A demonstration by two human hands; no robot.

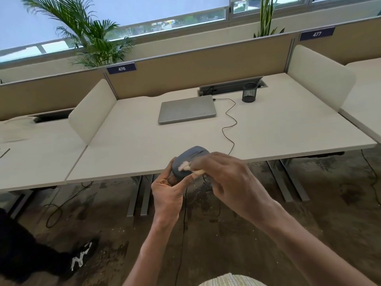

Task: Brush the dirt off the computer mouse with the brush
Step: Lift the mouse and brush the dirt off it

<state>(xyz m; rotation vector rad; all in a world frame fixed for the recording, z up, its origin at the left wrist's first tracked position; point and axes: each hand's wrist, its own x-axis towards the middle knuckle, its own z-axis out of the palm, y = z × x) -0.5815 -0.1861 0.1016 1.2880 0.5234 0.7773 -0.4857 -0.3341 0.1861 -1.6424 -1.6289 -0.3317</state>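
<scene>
Grey mouse (186,161) held aloft, tilted — pale brush (190,167) bristles touching it.

Bright daylight from the windows (127,21); wide-angle bending at edges, right hand (231,178) blurred.

You have two hands up: left hand (168,195), right hand (233,180). One computer mouse (186,159). One brush (190,168). One closed laptop (186,109). One mesh pen cup (249,92). One cable (229,122) running across your desk (278,131). Two potted plants: palm (88,36), spiky-leaved plant (267,17). Two number plates: plate 476 (121,68), plate 477 (316,34). Two white side dividers: left divider (92,110), right divider (319,73).
</scene>
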